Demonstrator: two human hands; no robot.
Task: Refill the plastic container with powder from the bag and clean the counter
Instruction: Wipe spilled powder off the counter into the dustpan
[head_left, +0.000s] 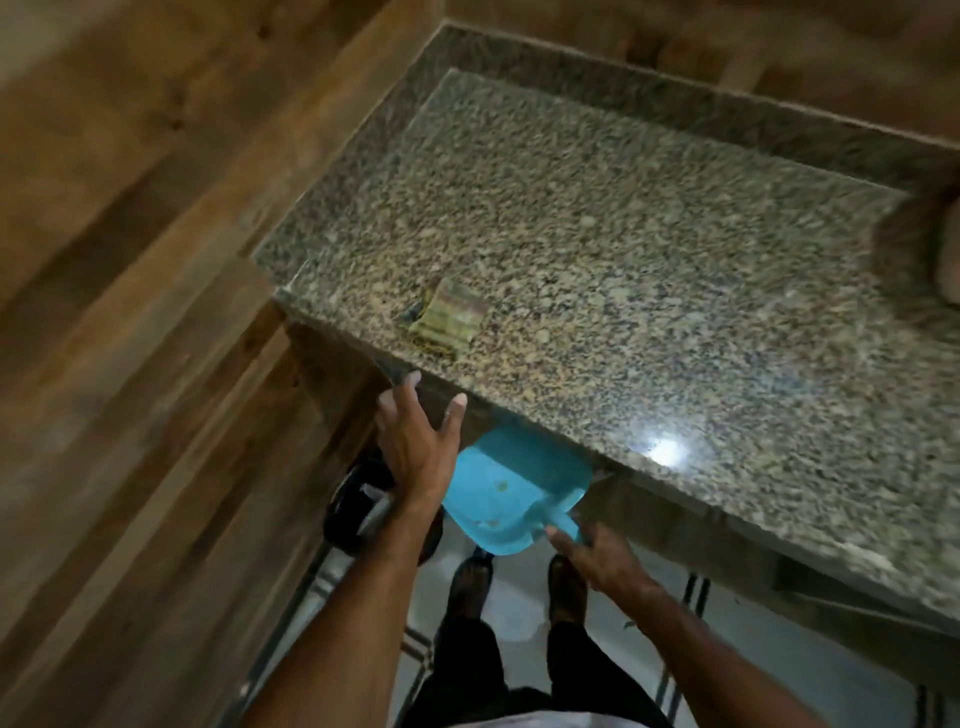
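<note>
A speckled granite counter (597, 249) fills the upper right of the head view. A folded striped cloth (441, 325) lies near its front left corner. My right hand (592, 556) grips the handle of a blue dustpan (509, 488), held just below the counter's front edge. A few crumbs lie in the pan. My left hand (415, 441) is open, fingers spread, with its fingertips at the counter's edge below the cloth. No bag and no plastic container are in view.
Wooden panels (130, 260) run along the left and behind the counter. A black bin (358, 509) stands on the tiled floor below my left forearm. A pale rounded object (948, 249) shows at the right edge. My shoes are on the floor below.
</note>
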